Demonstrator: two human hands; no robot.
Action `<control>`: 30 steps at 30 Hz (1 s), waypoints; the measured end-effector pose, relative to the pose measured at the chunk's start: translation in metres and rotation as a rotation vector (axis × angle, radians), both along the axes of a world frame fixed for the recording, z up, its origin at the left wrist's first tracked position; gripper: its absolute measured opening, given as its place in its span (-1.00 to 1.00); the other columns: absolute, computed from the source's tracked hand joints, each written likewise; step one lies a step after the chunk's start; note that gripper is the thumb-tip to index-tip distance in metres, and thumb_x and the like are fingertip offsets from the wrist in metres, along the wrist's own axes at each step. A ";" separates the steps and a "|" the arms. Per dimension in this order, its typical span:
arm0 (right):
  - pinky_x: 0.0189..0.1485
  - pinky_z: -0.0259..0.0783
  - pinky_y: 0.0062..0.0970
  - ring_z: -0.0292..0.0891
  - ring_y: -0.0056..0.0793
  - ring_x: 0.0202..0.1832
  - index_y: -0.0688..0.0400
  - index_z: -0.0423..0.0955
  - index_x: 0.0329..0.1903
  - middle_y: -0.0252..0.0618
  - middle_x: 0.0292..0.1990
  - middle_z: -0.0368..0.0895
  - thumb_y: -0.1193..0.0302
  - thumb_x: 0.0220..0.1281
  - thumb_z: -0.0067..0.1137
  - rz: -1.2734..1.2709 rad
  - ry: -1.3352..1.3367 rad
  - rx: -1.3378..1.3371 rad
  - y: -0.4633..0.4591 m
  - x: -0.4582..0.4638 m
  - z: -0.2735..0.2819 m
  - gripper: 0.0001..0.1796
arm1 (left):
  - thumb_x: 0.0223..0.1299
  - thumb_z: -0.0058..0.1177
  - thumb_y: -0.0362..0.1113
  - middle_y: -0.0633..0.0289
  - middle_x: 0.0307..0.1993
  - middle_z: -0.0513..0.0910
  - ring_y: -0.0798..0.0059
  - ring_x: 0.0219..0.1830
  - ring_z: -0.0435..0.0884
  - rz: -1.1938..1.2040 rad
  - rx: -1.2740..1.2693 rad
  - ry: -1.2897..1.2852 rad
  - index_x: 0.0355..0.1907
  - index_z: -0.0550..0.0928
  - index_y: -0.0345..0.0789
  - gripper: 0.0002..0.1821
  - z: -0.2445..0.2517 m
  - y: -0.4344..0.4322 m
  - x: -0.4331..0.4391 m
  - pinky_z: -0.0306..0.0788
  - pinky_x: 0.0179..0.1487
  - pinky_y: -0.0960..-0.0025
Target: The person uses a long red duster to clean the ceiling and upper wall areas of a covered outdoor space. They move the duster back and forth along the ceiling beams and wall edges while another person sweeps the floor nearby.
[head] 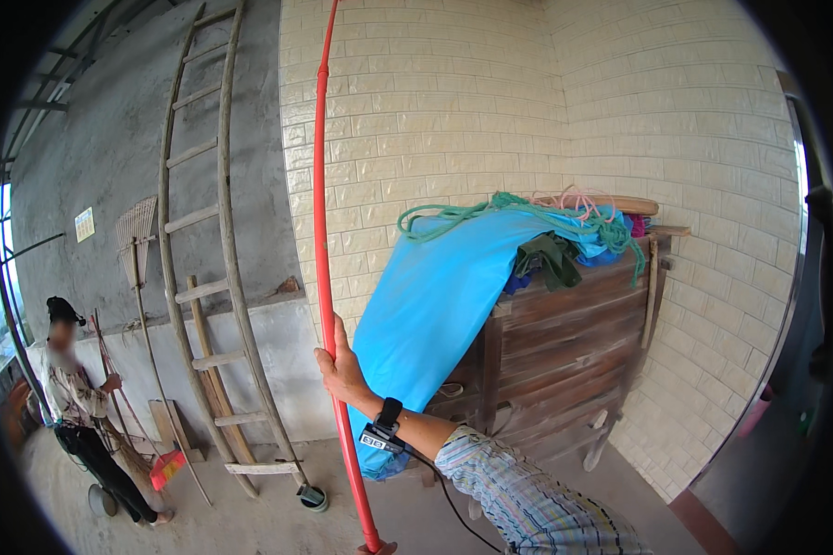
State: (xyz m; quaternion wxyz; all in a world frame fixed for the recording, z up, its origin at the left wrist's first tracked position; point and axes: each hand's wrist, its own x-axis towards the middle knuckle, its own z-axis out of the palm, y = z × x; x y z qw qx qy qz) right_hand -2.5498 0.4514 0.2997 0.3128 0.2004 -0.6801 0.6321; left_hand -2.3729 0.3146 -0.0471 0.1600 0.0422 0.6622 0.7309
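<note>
A long red telescopic pole stands almost upright before me, its upper end running out at the top edge. Around its middle part my right hand is closed; a black strap with a small device sits on that wrist, and a cable hangs from it. Low at the bottom edge, my left hand shows only in part, at the pole's lower end. Behind the right hand, a blue plastic sheet drapes over a dark wooden cabinet. Green rope and dark green cloth lie on top.
A wooden ladder leans on the grey wall at the left, near a bamboo rake and a small dark pot. Farther left a person holds sticks beside a red dustpan. A doorway is at the right.
</note>
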 end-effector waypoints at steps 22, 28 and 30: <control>-0.79 0.26 -0.62 0.16 -0.69 -0.76 -0.05 -0.19 0.36 -0.43 -0.56 0.27 0.48 0.30 -0.13 -0.132 -0.036 -0.566 0.073 0.037 -0.064 -0.34 | -0.03 0.20 -0.28 0.31 -0.61 0.48 0.56 -0.54 0.39 0.055 -0.526 0.385 -0.29 0.56 -0.41 -0.72 0.027 -0.083 -0.019 0.32 -0.49 0.33; -0.78 0.22 -0.63 0.16 -0.69 -0.75 -0.15 -0.35 0.41 -0.41 -0.59 0.22 0.47 0.34 -0.14 -0.001 -0.067 -0.467 -0.011 0.066 -0.109 -0.25 | -0.04 0.21 -0.24 0.30 -0.62 0.48 0.56 -0.55 0.39 0.187 -0.419 0.305 -0.30 0.56 -0.39 -0.71 -0.042 -0.134 0.029 0.30 -0.51 0.34; -0.78 0.21 -0.63 0.15 -0.71 -0.75 -0.15 -0.39 0.42 -0.44 -0.59 0.21 0.48 0.34 -0.15 0.051 -0.110 -0.387 -0.043 0.078 -0.122 -0.23 | -0.04 0.21 -0.25 0.30 -0.62 0.48 0.56 -0.56 0.39 0.217 -0.334 0.154 -0.31 0.56 -0.38 -0.72 -0.061 -0.133 0.055 0.29 -0.52 0.35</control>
